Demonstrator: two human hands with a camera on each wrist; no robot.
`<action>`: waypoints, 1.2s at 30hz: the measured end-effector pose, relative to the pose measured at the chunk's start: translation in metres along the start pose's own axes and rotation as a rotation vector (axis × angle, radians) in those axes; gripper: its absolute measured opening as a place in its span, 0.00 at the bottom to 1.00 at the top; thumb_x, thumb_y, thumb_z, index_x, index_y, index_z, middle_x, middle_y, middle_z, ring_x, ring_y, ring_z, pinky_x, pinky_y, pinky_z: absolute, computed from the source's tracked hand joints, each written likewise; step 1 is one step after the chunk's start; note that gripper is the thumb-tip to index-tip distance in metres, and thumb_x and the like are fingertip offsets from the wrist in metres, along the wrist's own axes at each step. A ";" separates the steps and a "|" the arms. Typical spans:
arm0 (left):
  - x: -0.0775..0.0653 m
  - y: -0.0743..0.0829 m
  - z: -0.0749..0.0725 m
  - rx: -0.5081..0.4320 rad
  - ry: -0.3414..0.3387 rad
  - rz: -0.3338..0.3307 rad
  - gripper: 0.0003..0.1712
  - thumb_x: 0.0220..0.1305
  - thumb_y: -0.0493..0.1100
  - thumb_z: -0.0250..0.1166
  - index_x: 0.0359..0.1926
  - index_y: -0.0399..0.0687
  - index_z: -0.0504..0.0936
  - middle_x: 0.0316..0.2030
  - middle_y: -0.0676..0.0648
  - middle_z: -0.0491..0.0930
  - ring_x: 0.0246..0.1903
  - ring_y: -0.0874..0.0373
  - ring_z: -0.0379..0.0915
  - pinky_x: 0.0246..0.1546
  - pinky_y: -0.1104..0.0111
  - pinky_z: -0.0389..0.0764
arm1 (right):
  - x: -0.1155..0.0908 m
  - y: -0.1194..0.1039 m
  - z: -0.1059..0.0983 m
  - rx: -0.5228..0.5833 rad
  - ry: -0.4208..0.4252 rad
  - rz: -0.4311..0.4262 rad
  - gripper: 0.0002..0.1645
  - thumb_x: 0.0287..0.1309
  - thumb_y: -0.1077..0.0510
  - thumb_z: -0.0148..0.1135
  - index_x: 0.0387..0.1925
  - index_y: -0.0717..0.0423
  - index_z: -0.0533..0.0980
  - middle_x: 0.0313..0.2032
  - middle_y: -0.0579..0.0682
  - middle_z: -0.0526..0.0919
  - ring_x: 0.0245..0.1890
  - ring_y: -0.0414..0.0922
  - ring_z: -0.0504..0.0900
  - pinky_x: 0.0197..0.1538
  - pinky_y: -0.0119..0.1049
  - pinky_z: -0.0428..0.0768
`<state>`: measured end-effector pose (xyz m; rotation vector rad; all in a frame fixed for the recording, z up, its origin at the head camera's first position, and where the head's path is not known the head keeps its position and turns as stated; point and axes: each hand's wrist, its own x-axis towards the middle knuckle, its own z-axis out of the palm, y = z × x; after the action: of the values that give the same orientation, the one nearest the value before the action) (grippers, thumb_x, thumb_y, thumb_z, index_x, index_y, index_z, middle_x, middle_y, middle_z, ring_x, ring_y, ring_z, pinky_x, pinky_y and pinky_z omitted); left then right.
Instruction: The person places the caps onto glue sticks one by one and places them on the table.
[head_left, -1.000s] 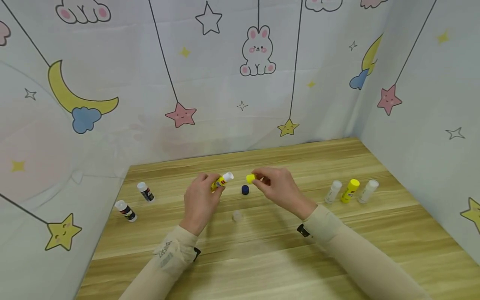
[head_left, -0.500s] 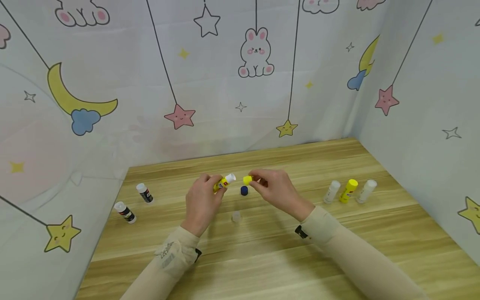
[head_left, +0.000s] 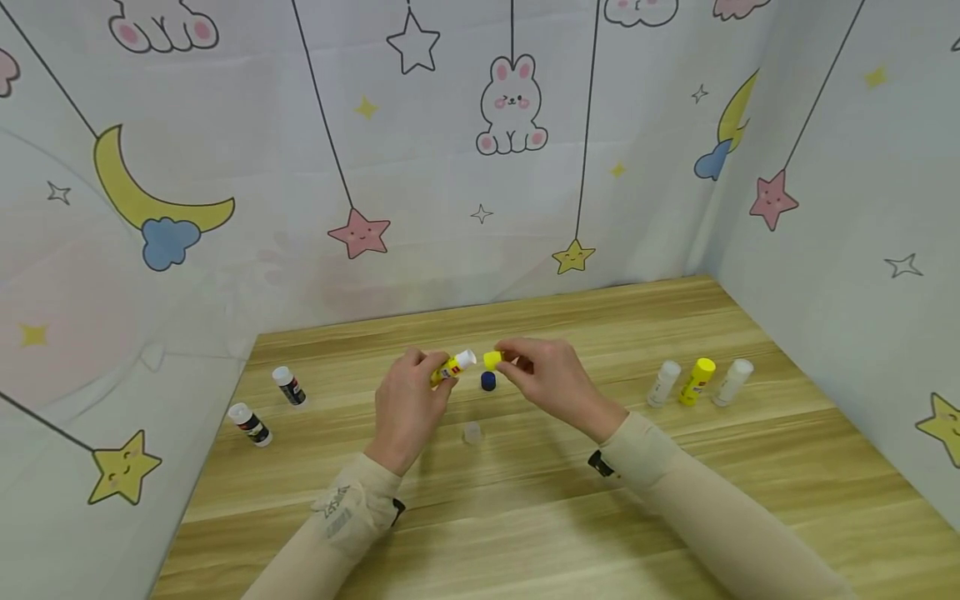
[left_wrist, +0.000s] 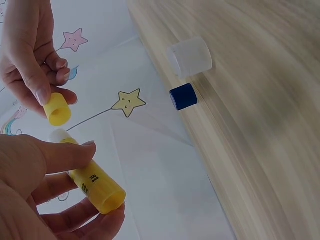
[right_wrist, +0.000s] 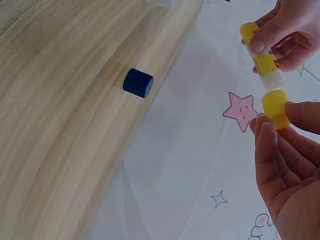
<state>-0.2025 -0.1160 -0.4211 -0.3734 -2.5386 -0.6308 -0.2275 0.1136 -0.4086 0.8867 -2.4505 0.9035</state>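
My left hand point(head_left: 408, 408) grips a yellow glue stick point(left_wrist: 97, 185) above the table, its white end tilted up toward the right. Thumb and fingers of my right hand point(head_left: 558, 379) pinch a yellow cap point(right_wrist: 275, 109). In the head view a small gap separates the cap from the white end, while the right wrist view has the cap's mouth right at that end. Below them on the table stand a dark blue cap point(head_left: 488, 381) and a translucent white cap point(head_left: 472, 432).
At the right of the wooden table point(head_left: 555, 525) stand a yellow glue stick point(head_left: 697, 382) and two whitish ones, a left one point(head_left: 663, 384) and a right one point(head_left: 732, 383). Two black-and-white glue sticks, a rear one point(head_left: 288, 387) and a front one point(head_left: 251, 424), stand at the left. Printed curtains enclose the table.
The left hand has moved slightly right with the glue stick, and the right hand slightly left with the yellow cap. The gap between cap and stick has narrowed.
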 end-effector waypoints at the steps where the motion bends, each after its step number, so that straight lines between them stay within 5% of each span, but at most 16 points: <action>1: 0.000 0.000 0.000 0.001 -0.001 0.001 0.16 0.55 0.42 0.79 0.46 0.51 0.87 0.35 0.48 0.78 0.30 0.53 0.75 0.27 0.60 0.80 | 0.000 0.000 0.000 -0.002 -0.002 0.001 0.14 0.62 0.58 0.71 0.49 0.56 0.84 0.37 0.43 0.87 0.28 0.32 0.79 0.31 0.27 0.79; 36: -0.004 0.004 0.003 0.019 -0.010 0.051 0.18 0.52 0.41 0.80 0.45 0.50 0.88 0.34 0.48 0.78 0.29 0.55 0.73 0.23 0.62 0.79 | 0.001 -0.007 0.004 0.002 -0.011 -0.012 0.14 0.64 0.57 0.69 0.49 0.55 0.84 0.36 0.42 0.86 0.26 0.31 0.77 0.30 0.26 0.79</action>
<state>-0.1990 -0.1116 -0.4236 -0.4340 -2.5341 -0.5868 -0.2243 0.1062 -0.4082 0.9081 -2.4511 0.8996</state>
